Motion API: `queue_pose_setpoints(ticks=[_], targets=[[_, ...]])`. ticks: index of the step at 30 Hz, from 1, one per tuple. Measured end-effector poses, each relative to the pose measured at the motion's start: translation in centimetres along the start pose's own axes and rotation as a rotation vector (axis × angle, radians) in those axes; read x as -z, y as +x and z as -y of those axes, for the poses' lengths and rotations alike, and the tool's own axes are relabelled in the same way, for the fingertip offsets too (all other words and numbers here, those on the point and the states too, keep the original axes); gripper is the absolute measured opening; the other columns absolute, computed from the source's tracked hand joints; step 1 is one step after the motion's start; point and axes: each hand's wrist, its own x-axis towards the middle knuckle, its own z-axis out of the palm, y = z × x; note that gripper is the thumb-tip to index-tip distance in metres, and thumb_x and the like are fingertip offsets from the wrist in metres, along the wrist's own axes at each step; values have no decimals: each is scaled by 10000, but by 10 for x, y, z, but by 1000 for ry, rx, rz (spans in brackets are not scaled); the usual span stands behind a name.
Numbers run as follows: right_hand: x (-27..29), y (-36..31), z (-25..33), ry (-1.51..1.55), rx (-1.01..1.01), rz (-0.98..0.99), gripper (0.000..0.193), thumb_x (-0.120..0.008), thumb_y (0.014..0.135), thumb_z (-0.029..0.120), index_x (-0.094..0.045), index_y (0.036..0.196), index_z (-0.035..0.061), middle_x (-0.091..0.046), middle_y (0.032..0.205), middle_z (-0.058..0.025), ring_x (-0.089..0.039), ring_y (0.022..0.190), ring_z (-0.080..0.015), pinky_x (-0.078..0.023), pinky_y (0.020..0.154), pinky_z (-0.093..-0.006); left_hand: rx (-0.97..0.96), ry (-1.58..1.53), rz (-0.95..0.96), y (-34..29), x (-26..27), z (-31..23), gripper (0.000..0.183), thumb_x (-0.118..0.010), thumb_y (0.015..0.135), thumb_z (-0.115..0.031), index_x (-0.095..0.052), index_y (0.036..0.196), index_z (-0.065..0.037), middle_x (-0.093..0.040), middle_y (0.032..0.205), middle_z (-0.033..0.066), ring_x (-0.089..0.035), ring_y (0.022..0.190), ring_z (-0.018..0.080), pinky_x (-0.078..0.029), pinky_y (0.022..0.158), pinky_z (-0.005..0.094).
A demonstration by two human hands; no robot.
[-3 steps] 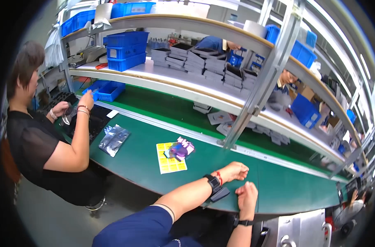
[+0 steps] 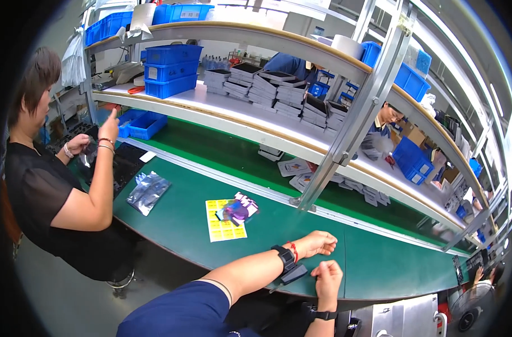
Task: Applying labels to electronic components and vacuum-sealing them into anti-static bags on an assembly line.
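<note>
My left hand (image 2: 318, 244) reaches over the green table (image 2: 289, 224) with its fingers curled together. Just nearer the front edge, my right hand (image 2: 328, 276) is also curled, thumb against the fingers. The hands are close but apart. Whatever either may hold is hidden or too small to make out. A dark grey box-shaped device (image 2: 294, 274) sits against my left wrist, below a black watch (image 2: 285, 258) and a red bracelet. Left of my hands lies a white sheet with yellow labels (image 2: 225, 231), partly covered by a purple and multicoloured printed piece (image 2: 238, 210).
A silver bag (image 2: 148, 194) lies farther left, near a co-worker (image 2: 71, 185) handling small items. Blue bins (image 2: 148, 126) stand beyond. A metal post (image 2: 351, 126) and shelf with stacked grey boxes (image 2: 261, 87) rise behind the table. A metal case (image 2: 399, 317) stands at lower right.
The view has shifted slightly, carrying the table items a little to the left. The co-worker's raised hand has lifted away from the blue bin. My hands keep nearly the same pose.
</note>
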Motion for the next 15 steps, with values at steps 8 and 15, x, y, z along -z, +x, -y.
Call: queue_pose_setpoints(ticks=[8, 15], targets=[[-1, -2, 15, -35, -42, 6, 166, -610, 856, 94, -497, 743, 48, -436, 540, 45, -330, 397, -24, -248, 384, -187, -49, 44, 40, 2, -8, -2, 138, -576, 879, -170, -584, 929, -42, -597, 860, 44, -586, 782, 134, -497, 714, 262], [-2, -2, 16, 48, -67, 8, 168, -633, 840, 91, -512, 731, 49, -421, 549, 75, -301, 443, 2, -197, 409, -177, -41, 60, 27, 0, -7, -4, 140, -581, 876, -173, -582, 922, -40, -597, 868, 47, -583, 783, 133, -498, 717, 264]])
